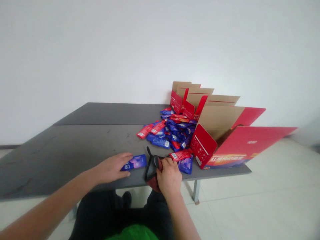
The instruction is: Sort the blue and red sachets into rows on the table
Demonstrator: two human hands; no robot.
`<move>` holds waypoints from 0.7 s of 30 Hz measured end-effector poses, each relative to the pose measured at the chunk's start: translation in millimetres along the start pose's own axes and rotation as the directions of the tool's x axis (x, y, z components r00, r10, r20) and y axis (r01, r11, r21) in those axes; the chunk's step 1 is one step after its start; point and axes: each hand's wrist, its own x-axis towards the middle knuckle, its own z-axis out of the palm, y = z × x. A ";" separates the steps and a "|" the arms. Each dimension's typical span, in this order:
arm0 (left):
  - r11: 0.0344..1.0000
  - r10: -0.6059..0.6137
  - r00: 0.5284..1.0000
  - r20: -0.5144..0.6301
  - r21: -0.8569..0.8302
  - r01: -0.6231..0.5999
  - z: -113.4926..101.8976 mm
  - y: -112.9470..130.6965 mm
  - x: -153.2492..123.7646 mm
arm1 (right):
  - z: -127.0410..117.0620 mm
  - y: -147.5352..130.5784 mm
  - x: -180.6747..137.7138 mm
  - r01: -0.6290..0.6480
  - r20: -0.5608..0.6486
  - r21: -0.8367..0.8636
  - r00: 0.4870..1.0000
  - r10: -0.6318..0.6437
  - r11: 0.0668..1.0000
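Note:
My left hand [115, 167] has its thumb and fingers about the near end of a blue-purple pouch [139, 161], which lies low over the table near its front edge. My right hand [170, 178] is closed around a black and dark red object [153, 181] with a thin black frame or strap; its exact kind cannot be made out, as my fingers cover part of it. Just beyond that hand lie a red pouch [182, 154] and another blue-purple pouch [185, 165], the red one partly over the blue.
A heap of red and blue pouches [172, 131] spreads over the dark grey table [75, 150]. Several open red cartons stand in a row on the right; the nearest carton [235, 146] has its flaps raised. A white wall [125, 50] rises behind.

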 end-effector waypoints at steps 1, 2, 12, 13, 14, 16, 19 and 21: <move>1.000 -0.001 1.000 -0.011 -0.007 0.001 3.4 -2.3 -1.6 | 0.1 0.0 0.0 0.000 -0.001 -0.001 1.000 0.000 1.000; 1.000 0.003 1.000 -0.015 -0.016 -0.003 4.9 -5.2 -2.8 | 0.1 0.0 0.0 0.001 -0.003 -0.001 1.000 -0.001 1.000; 0.980 0.159 0.978 0.131 -0.144 -0.140 -47.1 -26.0 36.6 | 0.2 0.2 -0.9 -0.001 0.002 -0.012 1.000 0.001 1.000; 0.979 0.160 0.976 0.149 -0.151 -0.137 -53.1 -29.2 42.7 | 0.5 0.3 -0.9 -0.005 0.001 -0.010 1.000 0.005 1.000; 0.980 0.154 0.975 0.162 -0.154 -0.129 -58.2 -33.3 48.7 | 0.7 0.2 -0.9 -0.009 -0.001 -0.006 1.000 0.009 1.000; 0.983 0.129 0.976 0.175 -0.153 -0.102 -65.3 -43.6 60.5 | 1.0 -0.3 -0.5 -0.014 -0.005 0.002 1.000 0.014 1.000; 0.988 0.077 0.980 0.184 -0.146 -0.050 -68.9 -60.3 77.9 | 1.2 -1.4 0.7 -0.016 -0.009 0.001 1.000 0.016 1.000; 0.989 0.050 0.980 0.190 -0.150 -0.021 -66.8 -68.8 88.4 | 1.9 -1.6 0.8 -0.014 -0.013 -0.003 1.000 0.014 1.000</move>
